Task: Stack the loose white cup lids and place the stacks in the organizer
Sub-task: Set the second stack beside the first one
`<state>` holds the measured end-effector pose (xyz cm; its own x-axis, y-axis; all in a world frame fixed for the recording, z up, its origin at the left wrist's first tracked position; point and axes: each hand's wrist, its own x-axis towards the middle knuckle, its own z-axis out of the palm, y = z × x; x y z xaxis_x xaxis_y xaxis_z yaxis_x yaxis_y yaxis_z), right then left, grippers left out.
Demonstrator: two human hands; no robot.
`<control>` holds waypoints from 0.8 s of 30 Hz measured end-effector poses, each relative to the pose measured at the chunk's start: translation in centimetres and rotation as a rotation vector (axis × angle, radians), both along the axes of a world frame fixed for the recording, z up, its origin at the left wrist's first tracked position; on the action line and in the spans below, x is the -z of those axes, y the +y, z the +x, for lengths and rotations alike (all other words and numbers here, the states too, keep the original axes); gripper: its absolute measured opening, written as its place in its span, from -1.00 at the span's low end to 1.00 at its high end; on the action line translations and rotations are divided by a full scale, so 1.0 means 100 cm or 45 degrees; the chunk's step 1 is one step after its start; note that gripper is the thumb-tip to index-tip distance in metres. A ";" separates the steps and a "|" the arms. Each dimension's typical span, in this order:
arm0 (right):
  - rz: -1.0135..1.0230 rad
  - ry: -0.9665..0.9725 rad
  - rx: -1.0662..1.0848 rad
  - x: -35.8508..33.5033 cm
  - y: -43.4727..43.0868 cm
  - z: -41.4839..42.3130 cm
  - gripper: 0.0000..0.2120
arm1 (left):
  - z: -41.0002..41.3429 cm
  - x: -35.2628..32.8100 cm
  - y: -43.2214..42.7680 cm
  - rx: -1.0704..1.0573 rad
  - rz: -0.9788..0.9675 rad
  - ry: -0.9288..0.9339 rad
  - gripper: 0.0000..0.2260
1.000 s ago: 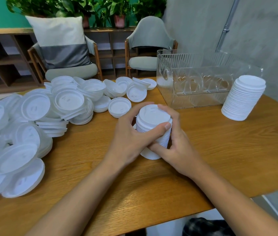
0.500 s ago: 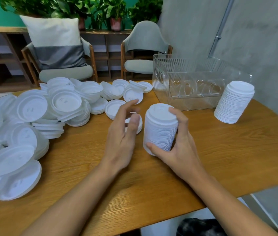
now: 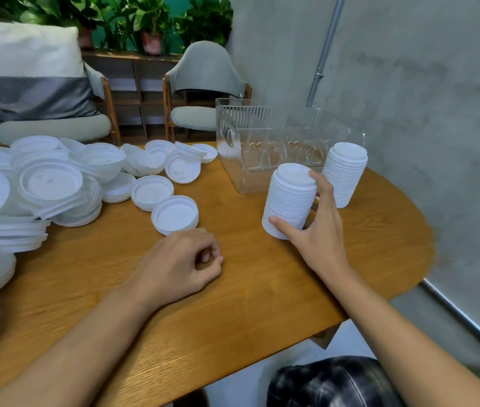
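Lids nested into a tall stack (image 3: 290, 198) lean slightly in the right hand (image 3: 318, 233), whose grip spans the column lengthwise: the thumb hooks under the bottom edge while the fingers (image 3: 319, 183) cap the top rim. That end-to-end hold looks chosen to keep the nested lids pressed together, since a squeeze round the middle would likely let the ends slide apart. The stack is just in front of the clear organizer (image 3: 233, 133), which shows no lids inside. It is also just left of a finished stack (image 3: 346, 171) standing upright on the surface (image 3: 262, 289) beside the organizer. Whether the held stack's base touches the wood or is lifted clear of it cannot be told. The left hand (image 3: 180, 262) rests on the surface near the middle, its grip released and its fingers loosely curled round nothing, probably idle because one hand suffices for carrying. Just beyond it lies a short pile (image 3: 175, 214) of lids. Farther left the loose lids (image 3: 51, 183) sprawl in a heap, within easy reach of that hand for the next batch. The task seems well short of done, with most lids unsorted and no stack in the organizer.
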<state>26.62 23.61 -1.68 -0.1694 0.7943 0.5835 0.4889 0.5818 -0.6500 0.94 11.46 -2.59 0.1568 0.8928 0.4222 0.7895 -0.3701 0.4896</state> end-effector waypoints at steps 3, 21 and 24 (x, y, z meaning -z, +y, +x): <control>0.006 0.001 0.061 -0.001 0.013 0.004 -0.04 | 0.000 0.000 0.001 -0.013 -0.006 -0.008 -0.90; 0.083 -0.066 0.401 0.006 0.062 0.016 0.00 | -0.001 0.005 0.003 -0.013 -0.008 -0.047 -0.89; 0.043 -0.060 0.414 0.005 0.060 0.016 0.02 | -0.002 0.006 0.004 -0.011 -0.015 -0.061 -0.89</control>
<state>28.21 29.66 -2.23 0.0627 0.7916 0.6078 0.6815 0.4109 -0.6056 0.75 11.87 -3.17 0.1288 0.8992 0.4181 0.7682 -0.3571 0.5313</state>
